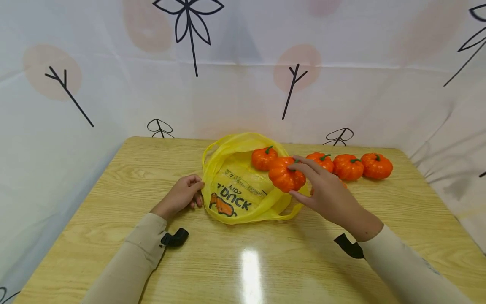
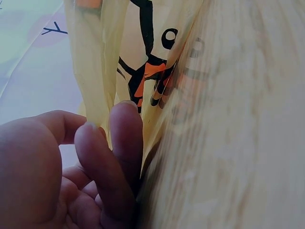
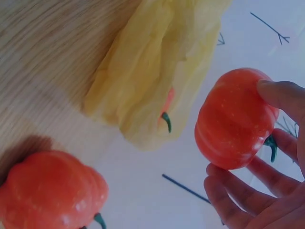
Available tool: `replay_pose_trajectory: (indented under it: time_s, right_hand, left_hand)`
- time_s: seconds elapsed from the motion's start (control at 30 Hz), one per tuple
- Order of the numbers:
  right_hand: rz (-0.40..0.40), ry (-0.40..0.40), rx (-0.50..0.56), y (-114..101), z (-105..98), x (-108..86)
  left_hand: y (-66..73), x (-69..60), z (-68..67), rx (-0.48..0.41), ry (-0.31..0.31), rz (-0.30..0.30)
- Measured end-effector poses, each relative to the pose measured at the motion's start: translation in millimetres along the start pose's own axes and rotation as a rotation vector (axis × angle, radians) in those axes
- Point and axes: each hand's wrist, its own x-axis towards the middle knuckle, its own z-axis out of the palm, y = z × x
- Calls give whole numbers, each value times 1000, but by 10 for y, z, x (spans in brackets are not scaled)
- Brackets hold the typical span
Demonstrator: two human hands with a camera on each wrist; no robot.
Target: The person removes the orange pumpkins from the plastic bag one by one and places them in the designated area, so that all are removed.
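A yellow plastic bag [image 1: 235,177] with a printed cartoon lies on the table, its mouth spread open. At its left edge my left hand [image 1: 183,192] pinches the rim; in the left wrist view, thumb and fingers meet at the yellow film. An orange toy pumpkin [image 1: 286,174] with a green stem is gripped by my right hand [image 1: 330,194] above the bag's right side. Another pumpkin [image 1: 264,158] sits inside the bag at the back. The right wrist view shows the held pumpkin [image 3: 236,119] between thumb and fingers, apart from the bag.
Right of the bag stand several more pumpkins [image 1: 348,167] in a row on the wooden table [image 1: 205,261]. One of them is mostly hidden behind my right hand. Behind the table hangs a white cloth [image 1: 235,101] with plant drawings.
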Motion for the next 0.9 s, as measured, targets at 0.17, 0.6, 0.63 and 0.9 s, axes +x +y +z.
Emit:
replay_pose_trajectory:
  time_s: [0.17,0.6,0.63,0.9]
  right_hand:
    - [21,14,-37,87,-56,-87]
    - [46,49,-72,270,-176,-243]
    - [56,46,-78,287,-190,-255]
    - [90,62,-116,446,-292,-351]
  left_hand:
    - [7,1,2,2,-3,8]
    - [4,-17,-4,7,-8,9]
    - [3,-17,-4,6,-6,9]
    - [12,-18,-1,-2,-1,6]
